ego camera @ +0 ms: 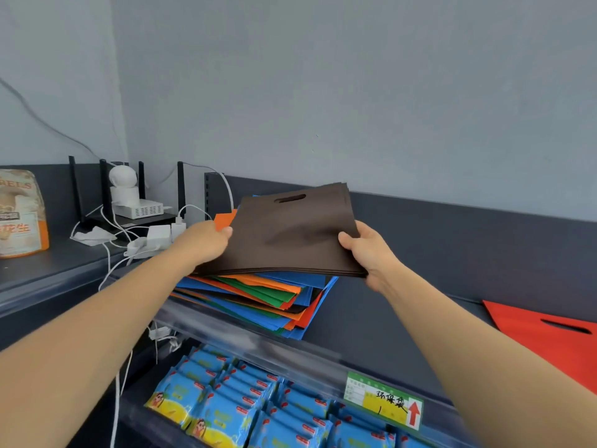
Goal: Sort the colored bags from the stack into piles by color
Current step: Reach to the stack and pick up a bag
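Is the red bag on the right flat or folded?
Flat: the red bag lies spread on the shelf, handle slot showing; its right side is cropped.

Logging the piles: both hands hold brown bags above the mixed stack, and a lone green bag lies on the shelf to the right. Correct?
Not quite: the head view shows a red bag there, not green. The left hand and right hand do hold the brown bags above the mixed stack.

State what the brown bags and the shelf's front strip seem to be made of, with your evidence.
The brown bags: probably non-woven fabric, matte; thin sheets that flex, with a punched handle slot. The front strip: likely clear plastic, glossy; it shows pale glare and is see-through.
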Demonstrator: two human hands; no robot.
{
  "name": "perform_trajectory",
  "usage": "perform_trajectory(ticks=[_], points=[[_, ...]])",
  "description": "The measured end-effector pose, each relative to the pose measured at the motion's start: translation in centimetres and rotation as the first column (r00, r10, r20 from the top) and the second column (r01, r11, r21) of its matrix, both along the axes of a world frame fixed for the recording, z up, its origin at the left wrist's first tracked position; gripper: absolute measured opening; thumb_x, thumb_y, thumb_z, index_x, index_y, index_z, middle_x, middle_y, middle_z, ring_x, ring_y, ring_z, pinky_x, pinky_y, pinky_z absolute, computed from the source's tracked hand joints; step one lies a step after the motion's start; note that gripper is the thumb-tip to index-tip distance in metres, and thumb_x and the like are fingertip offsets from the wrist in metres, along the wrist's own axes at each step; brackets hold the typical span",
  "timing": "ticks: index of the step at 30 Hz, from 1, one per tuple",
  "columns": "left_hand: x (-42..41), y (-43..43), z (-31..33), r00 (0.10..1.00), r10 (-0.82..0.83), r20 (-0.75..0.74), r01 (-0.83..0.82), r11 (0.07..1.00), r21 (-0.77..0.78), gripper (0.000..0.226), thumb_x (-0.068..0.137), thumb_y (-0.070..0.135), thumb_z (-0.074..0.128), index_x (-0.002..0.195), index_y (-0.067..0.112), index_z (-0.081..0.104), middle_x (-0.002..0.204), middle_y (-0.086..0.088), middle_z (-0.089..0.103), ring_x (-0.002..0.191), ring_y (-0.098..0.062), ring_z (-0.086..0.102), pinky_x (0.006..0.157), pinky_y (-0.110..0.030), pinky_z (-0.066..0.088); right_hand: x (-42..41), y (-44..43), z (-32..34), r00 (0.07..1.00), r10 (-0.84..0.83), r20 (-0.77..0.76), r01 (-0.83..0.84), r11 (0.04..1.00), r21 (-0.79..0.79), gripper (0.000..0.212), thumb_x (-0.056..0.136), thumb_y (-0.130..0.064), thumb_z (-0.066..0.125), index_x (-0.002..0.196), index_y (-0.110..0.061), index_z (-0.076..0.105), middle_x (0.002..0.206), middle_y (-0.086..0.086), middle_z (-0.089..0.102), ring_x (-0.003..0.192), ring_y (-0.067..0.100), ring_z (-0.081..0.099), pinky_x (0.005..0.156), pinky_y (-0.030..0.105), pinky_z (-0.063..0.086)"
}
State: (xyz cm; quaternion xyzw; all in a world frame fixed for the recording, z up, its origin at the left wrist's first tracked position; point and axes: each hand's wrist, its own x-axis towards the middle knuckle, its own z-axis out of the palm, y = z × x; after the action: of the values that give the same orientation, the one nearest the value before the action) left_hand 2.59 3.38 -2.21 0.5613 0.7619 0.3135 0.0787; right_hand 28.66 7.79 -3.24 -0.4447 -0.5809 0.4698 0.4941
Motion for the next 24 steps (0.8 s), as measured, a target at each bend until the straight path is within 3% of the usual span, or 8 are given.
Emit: perform_trajectory(ticks=[3, 5, 7, 9, 11, 14, 18, 24], points=[[-0.7, 0.5, 0.2, 0.911, 0.039, 0.411, -0.048, 0.999, 0.012, 0.054, 0.100, 0.038, 0.043, 0.142, 0.004, 0.039, 0.146, -0.014, 0.042, 0.129, -0.033, 0.043, 0.105, -0.040, 0.038, 0.8, -1.1, 0.3, 0.999, -0.014, -0.051, 0.018, 0.997, 0.077, 0.026, 0.099, -0.015, 0.050, 0.120, -0.028, 0.060, 0.114, -0.003, 0.069, 0.101, 0.016, 0.066, 0.090, 0.037, 0.054], [-0.8, 0.8, 0.5, 0.768, -0.010, 0.641, -0.016, 0.999, 0.034, 0.045, 0.097, 0.038, 0.050, 0.128, 0.004, 0.050, 0.127, -0.016, 0.057, 0.107, -0.035, 0.058, 0.083, -0.045, 0.055, 1.3, -1.9, 0.5, 0.994, -0.011, -0.109, 0.021, 0.995, 0.094, 0.027, 0.099, -0.016, 0.050, 0.122, -0.027, 0.059, 0.114, -0.003, 0.069, 0.101, 0.016, 0.067, 0.088, 0.036, 0.055], [0.0, 0.4, 1.0, 0.639, -0.071, 0.766, 0.050, 0.997, 0.050, 0.026, 0.097, 0.029, 0.054, 0.108, 0.005, 0.056, 0.103, -0.016, 0.063, 0.082, -0.033, 0.063, 0.053, -0.037, 0.058, 1.9, -2.7, 0.8, 0.987, -0.005, -0.158, 0.020, 0.995, 0.095, 0.027, 0.100, -0.018, 0.050, 0.123, -0.027, 0.058, 0.114, -0.002, 0.069, 0.102, 0.018, 0.067, 0.089, 0.039, 0.055], [0.8, 0.4, 1.2, 0.640, -0.141, 0.756, 0.108, 0.990, 0.093, 0.024, 0.097, 0.020, 0.055, 0.117, 0.009, 0.058, 0.111, -0.013, 0.064, 0.095, -0.031, 0.063, 0.076, -0.041, 0.058, 2.7, -3.6, 1.0, 0.988, -0.021, -0.156, 0.035, 0.995, 0.094, 0.025, 0.100, -0.021, 0.049, 0.123, -0.027, 0.058, 0.114, -0.003, 0.069, 0.103, 0.018, 0.067, 0.090, 0.040, 0.055], [2.0, 0.2, 1.1, 0.747, -0.236, 0.621, 0.110, 0.966, 0.234, 0.025, 0.098, 0.014, 0.052, 0.122, 0.014, 0.057, 0.118, -0.008, 0.062, 0.105, -0.028, 0.059, 0.091, -0.039, 0.050, 3.3, -4.6, 0.9, 0.991, -0.059, -0.116, 0.069, 0.994, 0.088, 0.025, 0.100, -0.026, 0.049, 0.123, -0.023, 0.057, 0.114, -0.003, 0.069, 0.102, 0.017, 0.067, 0.092, 0.040, 0.054], [4.6, -1.0, 0.6, 0.869, -0.318, 0.378, 0.128, 0.883, 0.451, 0.023, 0.100, 0.012, 0.046, 0.120, 0.020, 0.054, 0.110, 0.001, 0.058, 0.099, -0.020, 0.054, 0.077, -0.027, 0.043, 4.1, -5.9, 0.3, 0.982, -0.187, 0.008, 0.185, 0.978, 0.091, 0.028, 0.099, -0.032, 0.050, 0.121, -0.016, 0.054, 0.115, -0.001, 0.066, 0.104, 0.017, 0.065, 0.096, 0.040, 0.052], [7.5, -2.4, -0.1, 0.838, -0.430, 0.336, 0.194, 0.810, 0.553, 0.019, 0.101, 0.011, 0.043, 0.115, 0.021, 0.051, 0.108, 0.004, 0.057, 0.100, -0.016, 0.053, 0.081, -0.029, 0.040, 6.2, -8.1, -0.3, 0.885, -0.413, 0.217, 0.406, 0.911, 0.079, 0.032, 0.101, -0.037, 0.033, 0.114, -0.010, 0.045, 0.109, 0.002, 0.055, 0.098, 0.018, 0.053, 0.084, 0.034, 0.045], [13.4, -3.5, -0.6, 0.801, -0.546, 0.244, 0.342, 0.753, 0.561, 0.030, 0.101, 0.014, 0.043, 0.131, 0.016, 0.046, 0.113, 0.005, 0.053, 0.102, -0.012, 0.049, 0.082, -0.027, 0.038, 11.6, -11.7, -0.9, 0.735, -0.619, 0.278, 0.577, 0.786, 0.223, 0.019, 0.099, -0.015, 0.035, 0.109, -0.006, 0.048, 0.099, 0.004, 0.055, 0.091, 0.023, 0.050, 0.076, 0.033, 0.040]])
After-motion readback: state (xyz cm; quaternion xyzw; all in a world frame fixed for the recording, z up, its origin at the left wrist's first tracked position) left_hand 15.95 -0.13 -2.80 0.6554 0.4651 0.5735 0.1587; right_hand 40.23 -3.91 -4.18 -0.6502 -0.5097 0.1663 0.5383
